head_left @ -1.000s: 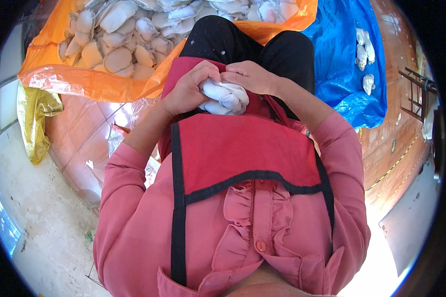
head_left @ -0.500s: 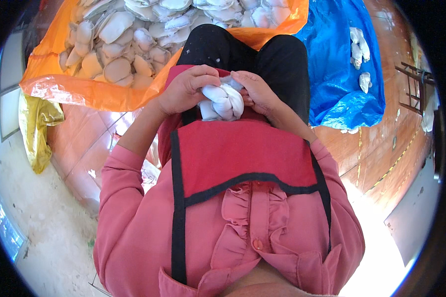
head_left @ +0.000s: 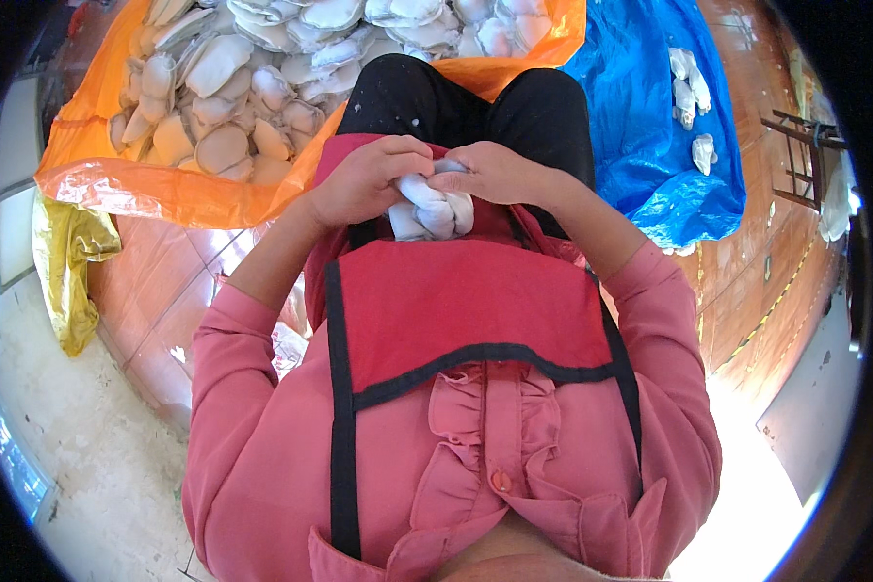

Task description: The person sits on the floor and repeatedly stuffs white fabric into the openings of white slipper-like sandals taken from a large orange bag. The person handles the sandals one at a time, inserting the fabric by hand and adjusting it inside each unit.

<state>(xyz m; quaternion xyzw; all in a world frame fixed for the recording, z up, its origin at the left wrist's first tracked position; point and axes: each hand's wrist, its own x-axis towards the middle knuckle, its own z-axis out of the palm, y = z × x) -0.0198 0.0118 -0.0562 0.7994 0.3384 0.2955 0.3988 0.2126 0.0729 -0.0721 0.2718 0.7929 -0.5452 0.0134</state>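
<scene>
Above my lap I hold a white, soft-looking plaited piece (head_left: 435,215) with plump, overlapping folds; its exact kind I cannot make out. My left hand (head_left: 376,179) is closed at its upper left edge, fingers curled over the top. From the other side my right hand (head_left: 500,175) pinches the upper right part, thumb lying across a white fold. The fingertips of both hands are partly hidden behind the piece. Its lower end hangs free above the red apron (head_left: 475,310).
Ahead and left, a heap of flat, rounded white pieces (head_left: 218,68) lies on an orange plastic sheet (head_left: 155,194). Several twisted white pieces (head_left: 687,87) rest on a blue plastic sheet (head_left: 640,184) at right. A yellow bag (head_left: 63,272) is far left; a dark wooden frame (head_left: 800,160) stands far right.
My right hand has turned over the top of the white piece, its back now showing more, and my right elbow has swung outward. The left hand keeps its hold.
</scene>
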